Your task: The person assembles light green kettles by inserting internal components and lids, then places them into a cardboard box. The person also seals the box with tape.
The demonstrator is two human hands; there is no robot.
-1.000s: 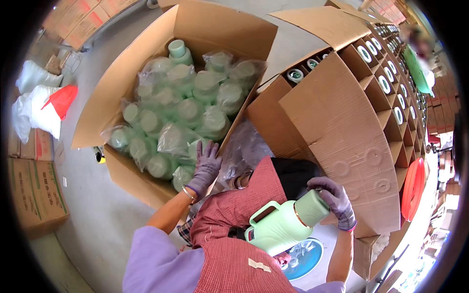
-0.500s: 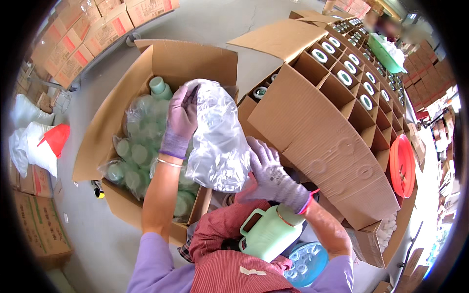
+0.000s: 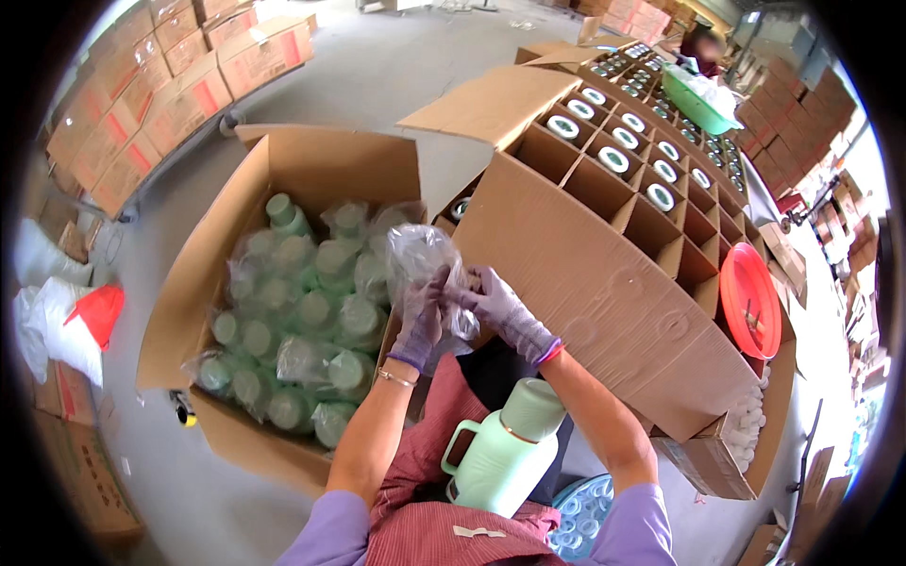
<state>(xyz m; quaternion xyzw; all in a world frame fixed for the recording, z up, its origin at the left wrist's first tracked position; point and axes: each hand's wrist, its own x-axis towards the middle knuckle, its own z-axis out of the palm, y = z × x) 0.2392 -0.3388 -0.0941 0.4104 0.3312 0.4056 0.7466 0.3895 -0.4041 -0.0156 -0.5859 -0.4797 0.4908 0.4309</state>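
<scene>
A clear plastic bag point(image 3: 415, 250) hangs crumpled between my two gloved hands, in front of the right wall of a carton. My left hand point(image 3: 423, 316) pinches its lower part, and my right hand point(image 3: 505, 311) grips the same bunched plastic beside it, fingertips almost touching the left ones. On my lap leans a mint-green vacuum jug point(image 3: 505, 462), its handle to the left and its lid upward; neither hand touches it. The open carton point(image 3: 179, 274) at left holds many green bottles point(image 3: 316, 307), most wrapped in clear bags.
At right stands a large divided carton point(image 3: 604, 274) with white-ringed tops in some cells. A red basin point(image 3: 750, 302) rests on its edge, above a box of white pieces point(image 3: 746, 424). A blue basin point(image 3: 580, 514) holds clear parts. Beyond, a person stands near a green basin point(image 3: 698, 99).
The bag, spread wide over my left hand before, is now bunched up smaller. My hands have come together on it. The view has shifted, showing more of the left carton.
</scene>
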